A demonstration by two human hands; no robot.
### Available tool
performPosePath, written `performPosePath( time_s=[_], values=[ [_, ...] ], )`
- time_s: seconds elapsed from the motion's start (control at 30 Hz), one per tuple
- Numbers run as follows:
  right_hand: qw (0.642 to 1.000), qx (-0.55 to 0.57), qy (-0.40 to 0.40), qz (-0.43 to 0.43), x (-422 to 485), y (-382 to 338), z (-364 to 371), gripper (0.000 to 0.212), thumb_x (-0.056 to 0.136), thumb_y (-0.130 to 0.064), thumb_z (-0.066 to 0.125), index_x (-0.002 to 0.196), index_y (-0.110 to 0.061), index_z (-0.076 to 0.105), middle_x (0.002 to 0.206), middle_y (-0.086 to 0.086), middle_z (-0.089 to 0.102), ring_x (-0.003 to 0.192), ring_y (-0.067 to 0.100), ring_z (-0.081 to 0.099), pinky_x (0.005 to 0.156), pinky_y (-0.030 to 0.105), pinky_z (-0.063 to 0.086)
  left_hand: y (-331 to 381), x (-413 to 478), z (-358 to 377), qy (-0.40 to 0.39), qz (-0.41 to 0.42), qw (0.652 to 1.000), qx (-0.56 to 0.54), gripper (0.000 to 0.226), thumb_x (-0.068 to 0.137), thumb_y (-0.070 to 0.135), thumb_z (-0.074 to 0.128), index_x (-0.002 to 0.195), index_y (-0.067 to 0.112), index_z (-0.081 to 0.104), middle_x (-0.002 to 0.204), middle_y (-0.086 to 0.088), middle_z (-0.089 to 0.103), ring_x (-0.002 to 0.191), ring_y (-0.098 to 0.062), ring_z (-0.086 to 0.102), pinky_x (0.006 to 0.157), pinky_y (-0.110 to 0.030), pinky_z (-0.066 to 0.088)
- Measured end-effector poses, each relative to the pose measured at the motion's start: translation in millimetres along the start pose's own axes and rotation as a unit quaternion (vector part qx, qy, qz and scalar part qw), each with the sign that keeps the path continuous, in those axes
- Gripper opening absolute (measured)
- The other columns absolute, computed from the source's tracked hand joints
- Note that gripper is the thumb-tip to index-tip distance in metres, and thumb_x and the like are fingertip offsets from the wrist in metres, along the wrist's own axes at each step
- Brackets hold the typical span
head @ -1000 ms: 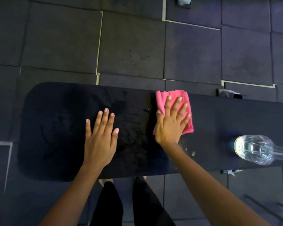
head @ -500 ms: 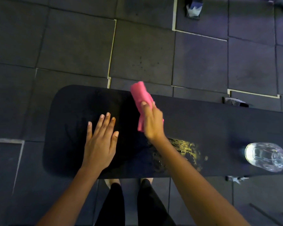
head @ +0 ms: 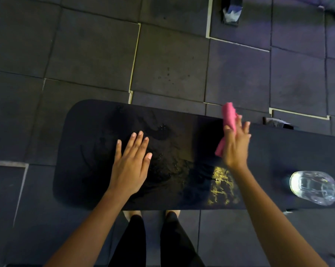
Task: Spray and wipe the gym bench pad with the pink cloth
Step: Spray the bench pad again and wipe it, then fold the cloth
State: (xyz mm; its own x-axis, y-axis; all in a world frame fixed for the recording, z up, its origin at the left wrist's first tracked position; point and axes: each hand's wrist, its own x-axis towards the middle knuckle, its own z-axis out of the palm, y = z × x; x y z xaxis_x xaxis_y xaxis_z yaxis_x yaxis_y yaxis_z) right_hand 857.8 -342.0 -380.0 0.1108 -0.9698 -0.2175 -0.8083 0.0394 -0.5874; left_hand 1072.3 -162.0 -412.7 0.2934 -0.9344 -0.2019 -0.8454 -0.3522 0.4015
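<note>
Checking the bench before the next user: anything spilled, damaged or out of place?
A wet patch glints yellow near the front edge of the bench pad, below the right hand holding the pink cloth; probably unwiped spray, not damage. A clear bottle sits on the pad further right.

The left hand [head: 130,166] lies flat on the bench pad [head: 97,132] towards its left end. To its right, the right hand [head: 235,147] holds the cloth [head: 229,114] at the pad's far edge. A bottle [head: 313,186] sits on the pad further right.
</note>
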Motion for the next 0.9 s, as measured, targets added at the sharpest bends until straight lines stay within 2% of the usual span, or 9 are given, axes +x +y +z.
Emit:
performPosePath(
  time_s=[0.07, 0.13, 0.23, 0.43, 0.63, 0.9],
  values=[
    [0.994, -0.099, -0.046, -0.026, -2, -1, 32, 0.063, 0.097, -0.040, 0.024, 0.155, -0.016, 0.016, 0.164, 0.007, 0.006, 0.150, 0.030, -0.004, 0.120, 0.050, -0.007, -2, -1, 1, 0.000, 0.000, 1.000, 0.007, 0.054, 0.099, 0.040, 0.022, 0.145, 0.014, 0.033, 0.155, -0.004, 0.026, 0.146, -0.016, 0.014, 0.118, -0.051, 0.009],
    [0.984, -0.163, -0.034, -0.057, -8, -7, 60, 0.058, 0.100, -0.037, 0.022, 0.155, -0.019, 0.015, 0.164, 0.004, 0.005, 0.149, 0.034, -0.008, 0.119, 0.051, -0.012, -7, -3, 1, 0.003, -0.005, 1.000, 0.012, 0.054, 0.099, 0.040, 0.022, 0.145, 0.014, 0.032, 0.156, -0.004, 0.025, 0.146, -0.017, 0.013, 0.118, -0.052, 0.010],
    [0.986, -0.153, -0.004, -0.066, -11, -21, 79, 0.057, 0.099, -0.036, 0.021, 0.153, -0.019, 0.020, 0.163, 0.002, 0.011, 0.150, 0.034, -0.004, 0.119, 0.049, -0.010, -16, -7, -1, 0.007, -0.024, 1.000, 0.019, 0.055, 0.099, 0.040, 0.021, 0.146, 0.014, 0.032, 0.156, -0.003, 0.023, 0.146, -0.017, 0.012, 0.117, -0.052, 0.008],
    [0.976, -0.136, -0.072, -0.156, -31, -66, 122, 0.059, 0.099, -0.038, 0.022, 0.154, -0.020, 0.017, 0.163, 0.000, 0.006, 0.149, 0.031, -0.012, 0.116, 0.046, -0.018, -35, -17, -6, 0.034, -0.070, 0.997, 0.019, 0.052, 0.099, 0.038, 0.024, 0.145, 0.017, 0.035, 0.157, -0.003, 0.024, 0.146, -0.018, 0.014, 0.116, -0.053, 0.007],
    [0.964, -0.143, -0.107, -0.198, -43, -117, 168, 0.058, 0.102, -0.036, 0.023, 0.155, -0.015, 0.011, 0.164, 0.003, 0.000, 0.148, 0.034, -0.017, 0.116, 0.051, -0.018, -63, -38, -15, 0.087, -0.136, 0.987, -0.025, 0.051, 0.099, 0.036, 0.023, 0.142, 0.015, 0.041, 0.155, -0.004, 0.028, 0.145, -0.018, 0.018, 0.117, -0.053, 0.011],
    [0.940, -0.167, -0.143, -0.261, -45, -152, 199, 0.059, 0.103, -0.037, 0.024, 0.155, -0.016, 0.007, 0.164, 0.002, -0.002, 0.148, 0.032, -0.017, 0.117, 0.051, -0.017, -99, -65, -19, 0.135, -0.146, 0.978, -0.053, 0.049, 0.099, 0.029, 0.025, 0.137, 0.008, 0.048, 0.150, -0.007, 0.036, 0.143, -0.020, 0.026, 0.117, -0.048, 0.018]
  ],
)
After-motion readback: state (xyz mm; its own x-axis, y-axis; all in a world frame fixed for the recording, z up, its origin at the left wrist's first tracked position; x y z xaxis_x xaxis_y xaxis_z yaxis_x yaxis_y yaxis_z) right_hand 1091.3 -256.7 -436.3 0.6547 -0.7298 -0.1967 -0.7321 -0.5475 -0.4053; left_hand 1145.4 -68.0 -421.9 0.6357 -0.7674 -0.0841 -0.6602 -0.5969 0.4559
